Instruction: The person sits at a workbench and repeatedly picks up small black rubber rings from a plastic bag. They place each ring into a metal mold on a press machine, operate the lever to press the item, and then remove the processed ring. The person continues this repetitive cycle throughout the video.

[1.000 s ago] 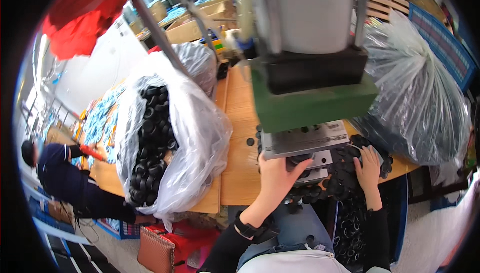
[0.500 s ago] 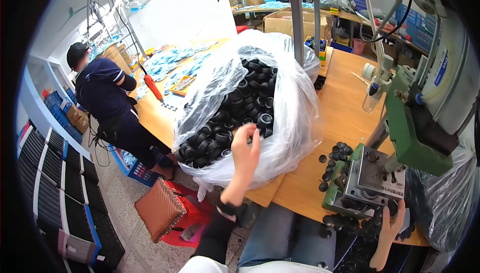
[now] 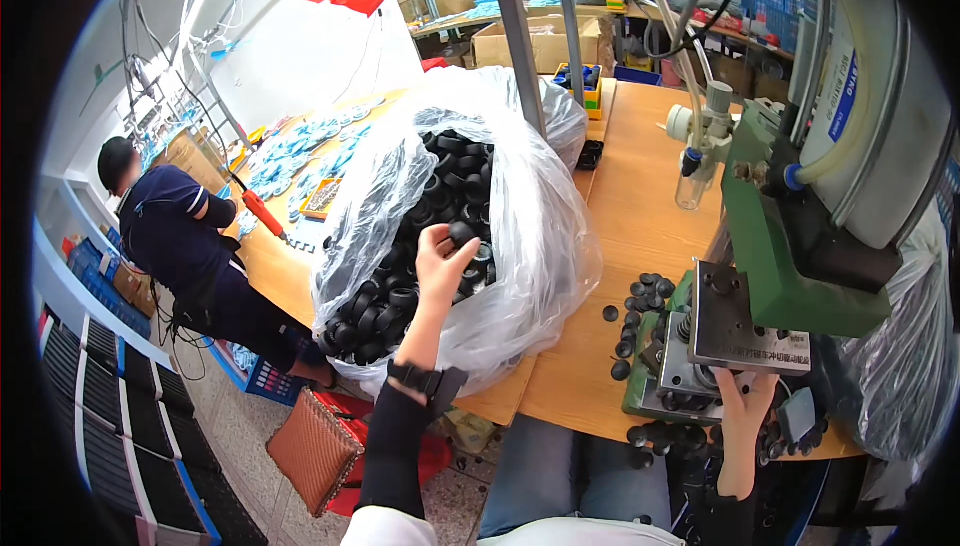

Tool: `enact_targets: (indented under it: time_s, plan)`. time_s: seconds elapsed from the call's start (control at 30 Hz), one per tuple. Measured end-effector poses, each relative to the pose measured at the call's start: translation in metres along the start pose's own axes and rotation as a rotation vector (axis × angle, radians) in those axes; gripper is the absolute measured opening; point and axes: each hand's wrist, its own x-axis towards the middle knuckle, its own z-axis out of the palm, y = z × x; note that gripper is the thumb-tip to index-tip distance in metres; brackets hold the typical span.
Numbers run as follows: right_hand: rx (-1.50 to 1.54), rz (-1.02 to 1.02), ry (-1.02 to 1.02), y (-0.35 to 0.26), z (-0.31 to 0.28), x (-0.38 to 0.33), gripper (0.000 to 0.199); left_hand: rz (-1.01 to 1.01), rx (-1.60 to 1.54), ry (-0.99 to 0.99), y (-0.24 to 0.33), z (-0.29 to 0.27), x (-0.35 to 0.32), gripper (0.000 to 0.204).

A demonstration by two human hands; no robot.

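Note:
My left hand (image 3: 442,264) reaches into a big clear plastic bag (image 3: 530,236) full of black round rubber parts (image 3: 420,236); its fingers close on one black part (image 3: 461,233) at the top of the heap. My right hand (image 3: 746,408) rests at the front of the green press machine (image 3: 790,246), fingers up against the grey metal base plate (image 3: 745,331). I cannot tell whether it holds anything. Several loose black parts (image 3: 632,306) lie on the wooden table (image 3: 640,216) beside the press.
A person in a dark blue shirt (image 3: 175,236) works at the table's far left with a red-handled tool (image 3: 262,214) and blue pieces. Another clear bag (image 3: 900,376) hangs at the right. A brown woven bag (image 3: 312,451) sits on the floor; black and blue crates (image 3: 110,416) stack at left.
My view swung left from the press to the bag. My left hand left the press, went into the bag and closed on a black part. My right hand stayed at the press.

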Motion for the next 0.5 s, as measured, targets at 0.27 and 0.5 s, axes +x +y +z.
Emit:
enact_targets:
  time_s: [0.27, 0.5]
  plan:
    - [0.105, 0.189, 0.134, 0.018, -0.038, -0.030, 0.052, -0.143, -0.666, -0.612, 0.114, 0.056, -0.141, 0.050]
    - [-0.147, 0.405, 0.276, 0.058, -0.144, -0.121, 0.052, -0.075, -0.551, -0.782, 0.101, 0.155, -0.224, 0.052]
